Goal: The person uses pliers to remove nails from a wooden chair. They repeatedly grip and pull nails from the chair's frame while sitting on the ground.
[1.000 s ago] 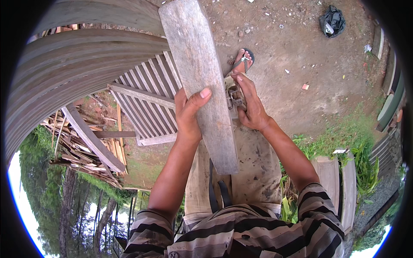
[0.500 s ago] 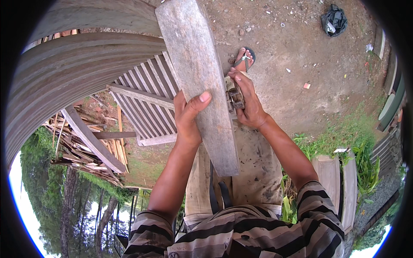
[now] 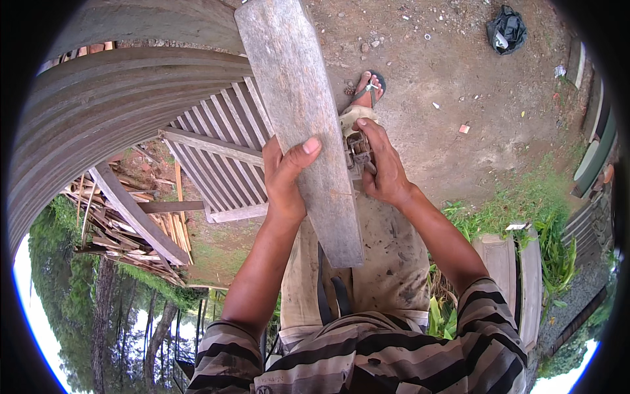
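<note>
A long, weathered grey wooden beam (image 3: 295, 98) stretches from the top of the view down to my lap. My left hand (image 3: 287, 177) is closed around its left edge, the thumb lying across the upper face and the other fingers mostly hidden beneath. At the beam's right side sits a rusty metal fitting (image 3: 359, 150) with a rounded part; how it is fixed cannot be made out. Around this fitting my right hand (image 3: 387, 164) is closed, fingers bent over its far end and thumb against its near side.
A slatted wooden panel (image 3: 220, 148) and long curved boards (image 3: 131, 92) lie at the left. Beyond them is a pile of scrap wood (image 3: 125, 226). On the dirt ground, a black plastic bag (image 3: 506, 31) rests at the far right. Wooden boards (image 3: 500, 262) stand near grass at the right.
My right hand's fingers have drawn down and curled in over the metal fitting, baring more of it. My left hand keeps its hold on the beam. The view has shifted slightly.
</note>
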Motion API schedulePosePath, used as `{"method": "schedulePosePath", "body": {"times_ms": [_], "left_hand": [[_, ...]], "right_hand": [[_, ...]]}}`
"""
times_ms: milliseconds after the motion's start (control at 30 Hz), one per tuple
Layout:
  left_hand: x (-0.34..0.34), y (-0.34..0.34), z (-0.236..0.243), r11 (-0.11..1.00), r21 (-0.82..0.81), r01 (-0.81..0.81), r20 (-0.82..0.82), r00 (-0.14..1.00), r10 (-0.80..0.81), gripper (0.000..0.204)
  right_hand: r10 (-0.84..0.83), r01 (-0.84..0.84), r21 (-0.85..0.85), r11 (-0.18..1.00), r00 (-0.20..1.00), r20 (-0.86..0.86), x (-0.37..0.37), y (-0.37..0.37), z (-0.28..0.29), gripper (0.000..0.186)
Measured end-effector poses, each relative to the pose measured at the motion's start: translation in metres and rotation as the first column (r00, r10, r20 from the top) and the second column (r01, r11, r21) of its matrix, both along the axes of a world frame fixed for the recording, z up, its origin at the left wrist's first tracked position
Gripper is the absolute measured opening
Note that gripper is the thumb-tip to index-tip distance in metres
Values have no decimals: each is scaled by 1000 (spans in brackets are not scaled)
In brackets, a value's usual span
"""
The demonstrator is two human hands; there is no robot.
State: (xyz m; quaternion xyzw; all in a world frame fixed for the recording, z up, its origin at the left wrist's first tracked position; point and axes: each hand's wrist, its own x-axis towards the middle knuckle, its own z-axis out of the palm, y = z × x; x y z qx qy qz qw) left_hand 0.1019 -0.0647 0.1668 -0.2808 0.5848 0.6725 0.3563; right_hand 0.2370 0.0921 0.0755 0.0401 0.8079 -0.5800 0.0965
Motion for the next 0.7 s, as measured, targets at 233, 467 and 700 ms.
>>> {"method": "schedulePosePath", "body": {"times_ms": [233,467,700], "left_hand": [[-5,-4,0,979,204,-18,-14,1000,21,65],[9,-14,-19,990,135,-27,-45,998,34,57],[12,-6,-29,982,191,5,-93,996,13,55]], "right_hand": [[78,-106,48,993,912,403,-14,13,87,100],[196,-278,18,961,721,664,-34,24,153,87],[351,-83,-353,932,-33,936,-169,57,175,82]]}}
